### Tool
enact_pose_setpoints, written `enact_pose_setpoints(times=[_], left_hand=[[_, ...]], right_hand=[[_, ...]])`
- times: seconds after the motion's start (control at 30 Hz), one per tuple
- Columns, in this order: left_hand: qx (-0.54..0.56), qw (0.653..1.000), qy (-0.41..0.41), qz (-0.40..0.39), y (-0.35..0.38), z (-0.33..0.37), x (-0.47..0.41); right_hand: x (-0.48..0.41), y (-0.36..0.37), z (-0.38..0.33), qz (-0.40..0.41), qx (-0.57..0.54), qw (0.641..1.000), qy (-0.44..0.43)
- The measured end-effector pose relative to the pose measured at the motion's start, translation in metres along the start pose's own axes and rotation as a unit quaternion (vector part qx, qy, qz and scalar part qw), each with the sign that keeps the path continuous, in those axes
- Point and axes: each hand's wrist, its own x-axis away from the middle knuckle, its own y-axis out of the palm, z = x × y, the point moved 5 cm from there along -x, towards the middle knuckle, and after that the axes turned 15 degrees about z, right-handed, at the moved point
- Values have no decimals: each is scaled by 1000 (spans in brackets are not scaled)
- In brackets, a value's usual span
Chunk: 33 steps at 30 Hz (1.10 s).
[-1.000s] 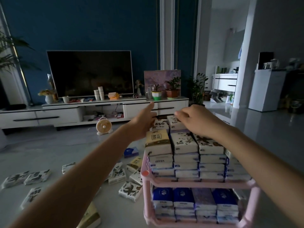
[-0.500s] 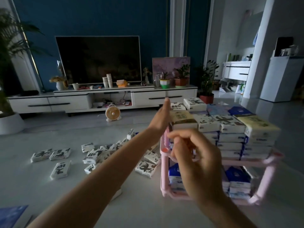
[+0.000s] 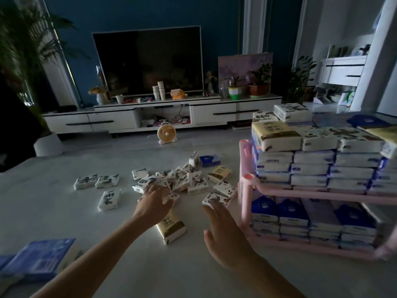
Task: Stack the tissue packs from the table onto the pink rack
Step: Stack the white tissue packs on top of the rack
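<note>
A pale, marbled tabletop (image 3: 64,211) fills the lower frame. Loose tissue packs (image 3: 182,181) lie scattered across its centre, with three more set apart at centre left. A yellow-brown pack (image 3: 171,227) lies at lower centre. The pink rack (image 3: 243,203) stands at the right, and blue packs (image 3: 38,261) sit at lower left.

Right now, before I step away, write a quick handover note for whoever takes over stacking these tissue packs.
Left hand: rests on the loose pile of tissue packs on the table; grip unclear.
Right hand: open, fingers stretched toward a white pack beside the pink rack.
Done: both rack shelves are loaded, the upper one piled high.
To do: the pile, three white packs to its left, a yellow pack by the left wrist.
</note>
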Motion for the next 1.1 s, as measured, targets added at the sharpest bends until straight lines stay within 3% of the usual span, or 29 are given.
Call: enact_pose_setpoints(times=[0.17, 0.27, 0.4, 0.5, 0.67, 0.83, 1.1], left_hand=[[-72, 990, -97, 73, 0, -7, 7], [-77, 981, -172, 37, 5, -17, 8], [-106, 978, -182, 2, 14, -23, 5], [-89, 974, -210, -12, 22, -22, 4], [-131, 975, -176, 19, 29, -12, 6], [-168, 982, -89, 17, 28, -1, 5], [39, 997, -62, 21, 8, 0, 22]], right_hand=[[-13, 30, 15, -16, 155, 987, 27], [-15, 36, 19, -16, 172, 985, 29], [-10, 24, 3, 36, 180, 983, -17], [-3, 20, -4, 42, 170, 984, -3], [-1, 22, 1, 16, 152, 988, 15], [3, 24, 6, 13, 136, 990, 14], [8, 1, -6, -14, 47, 999, 19]])
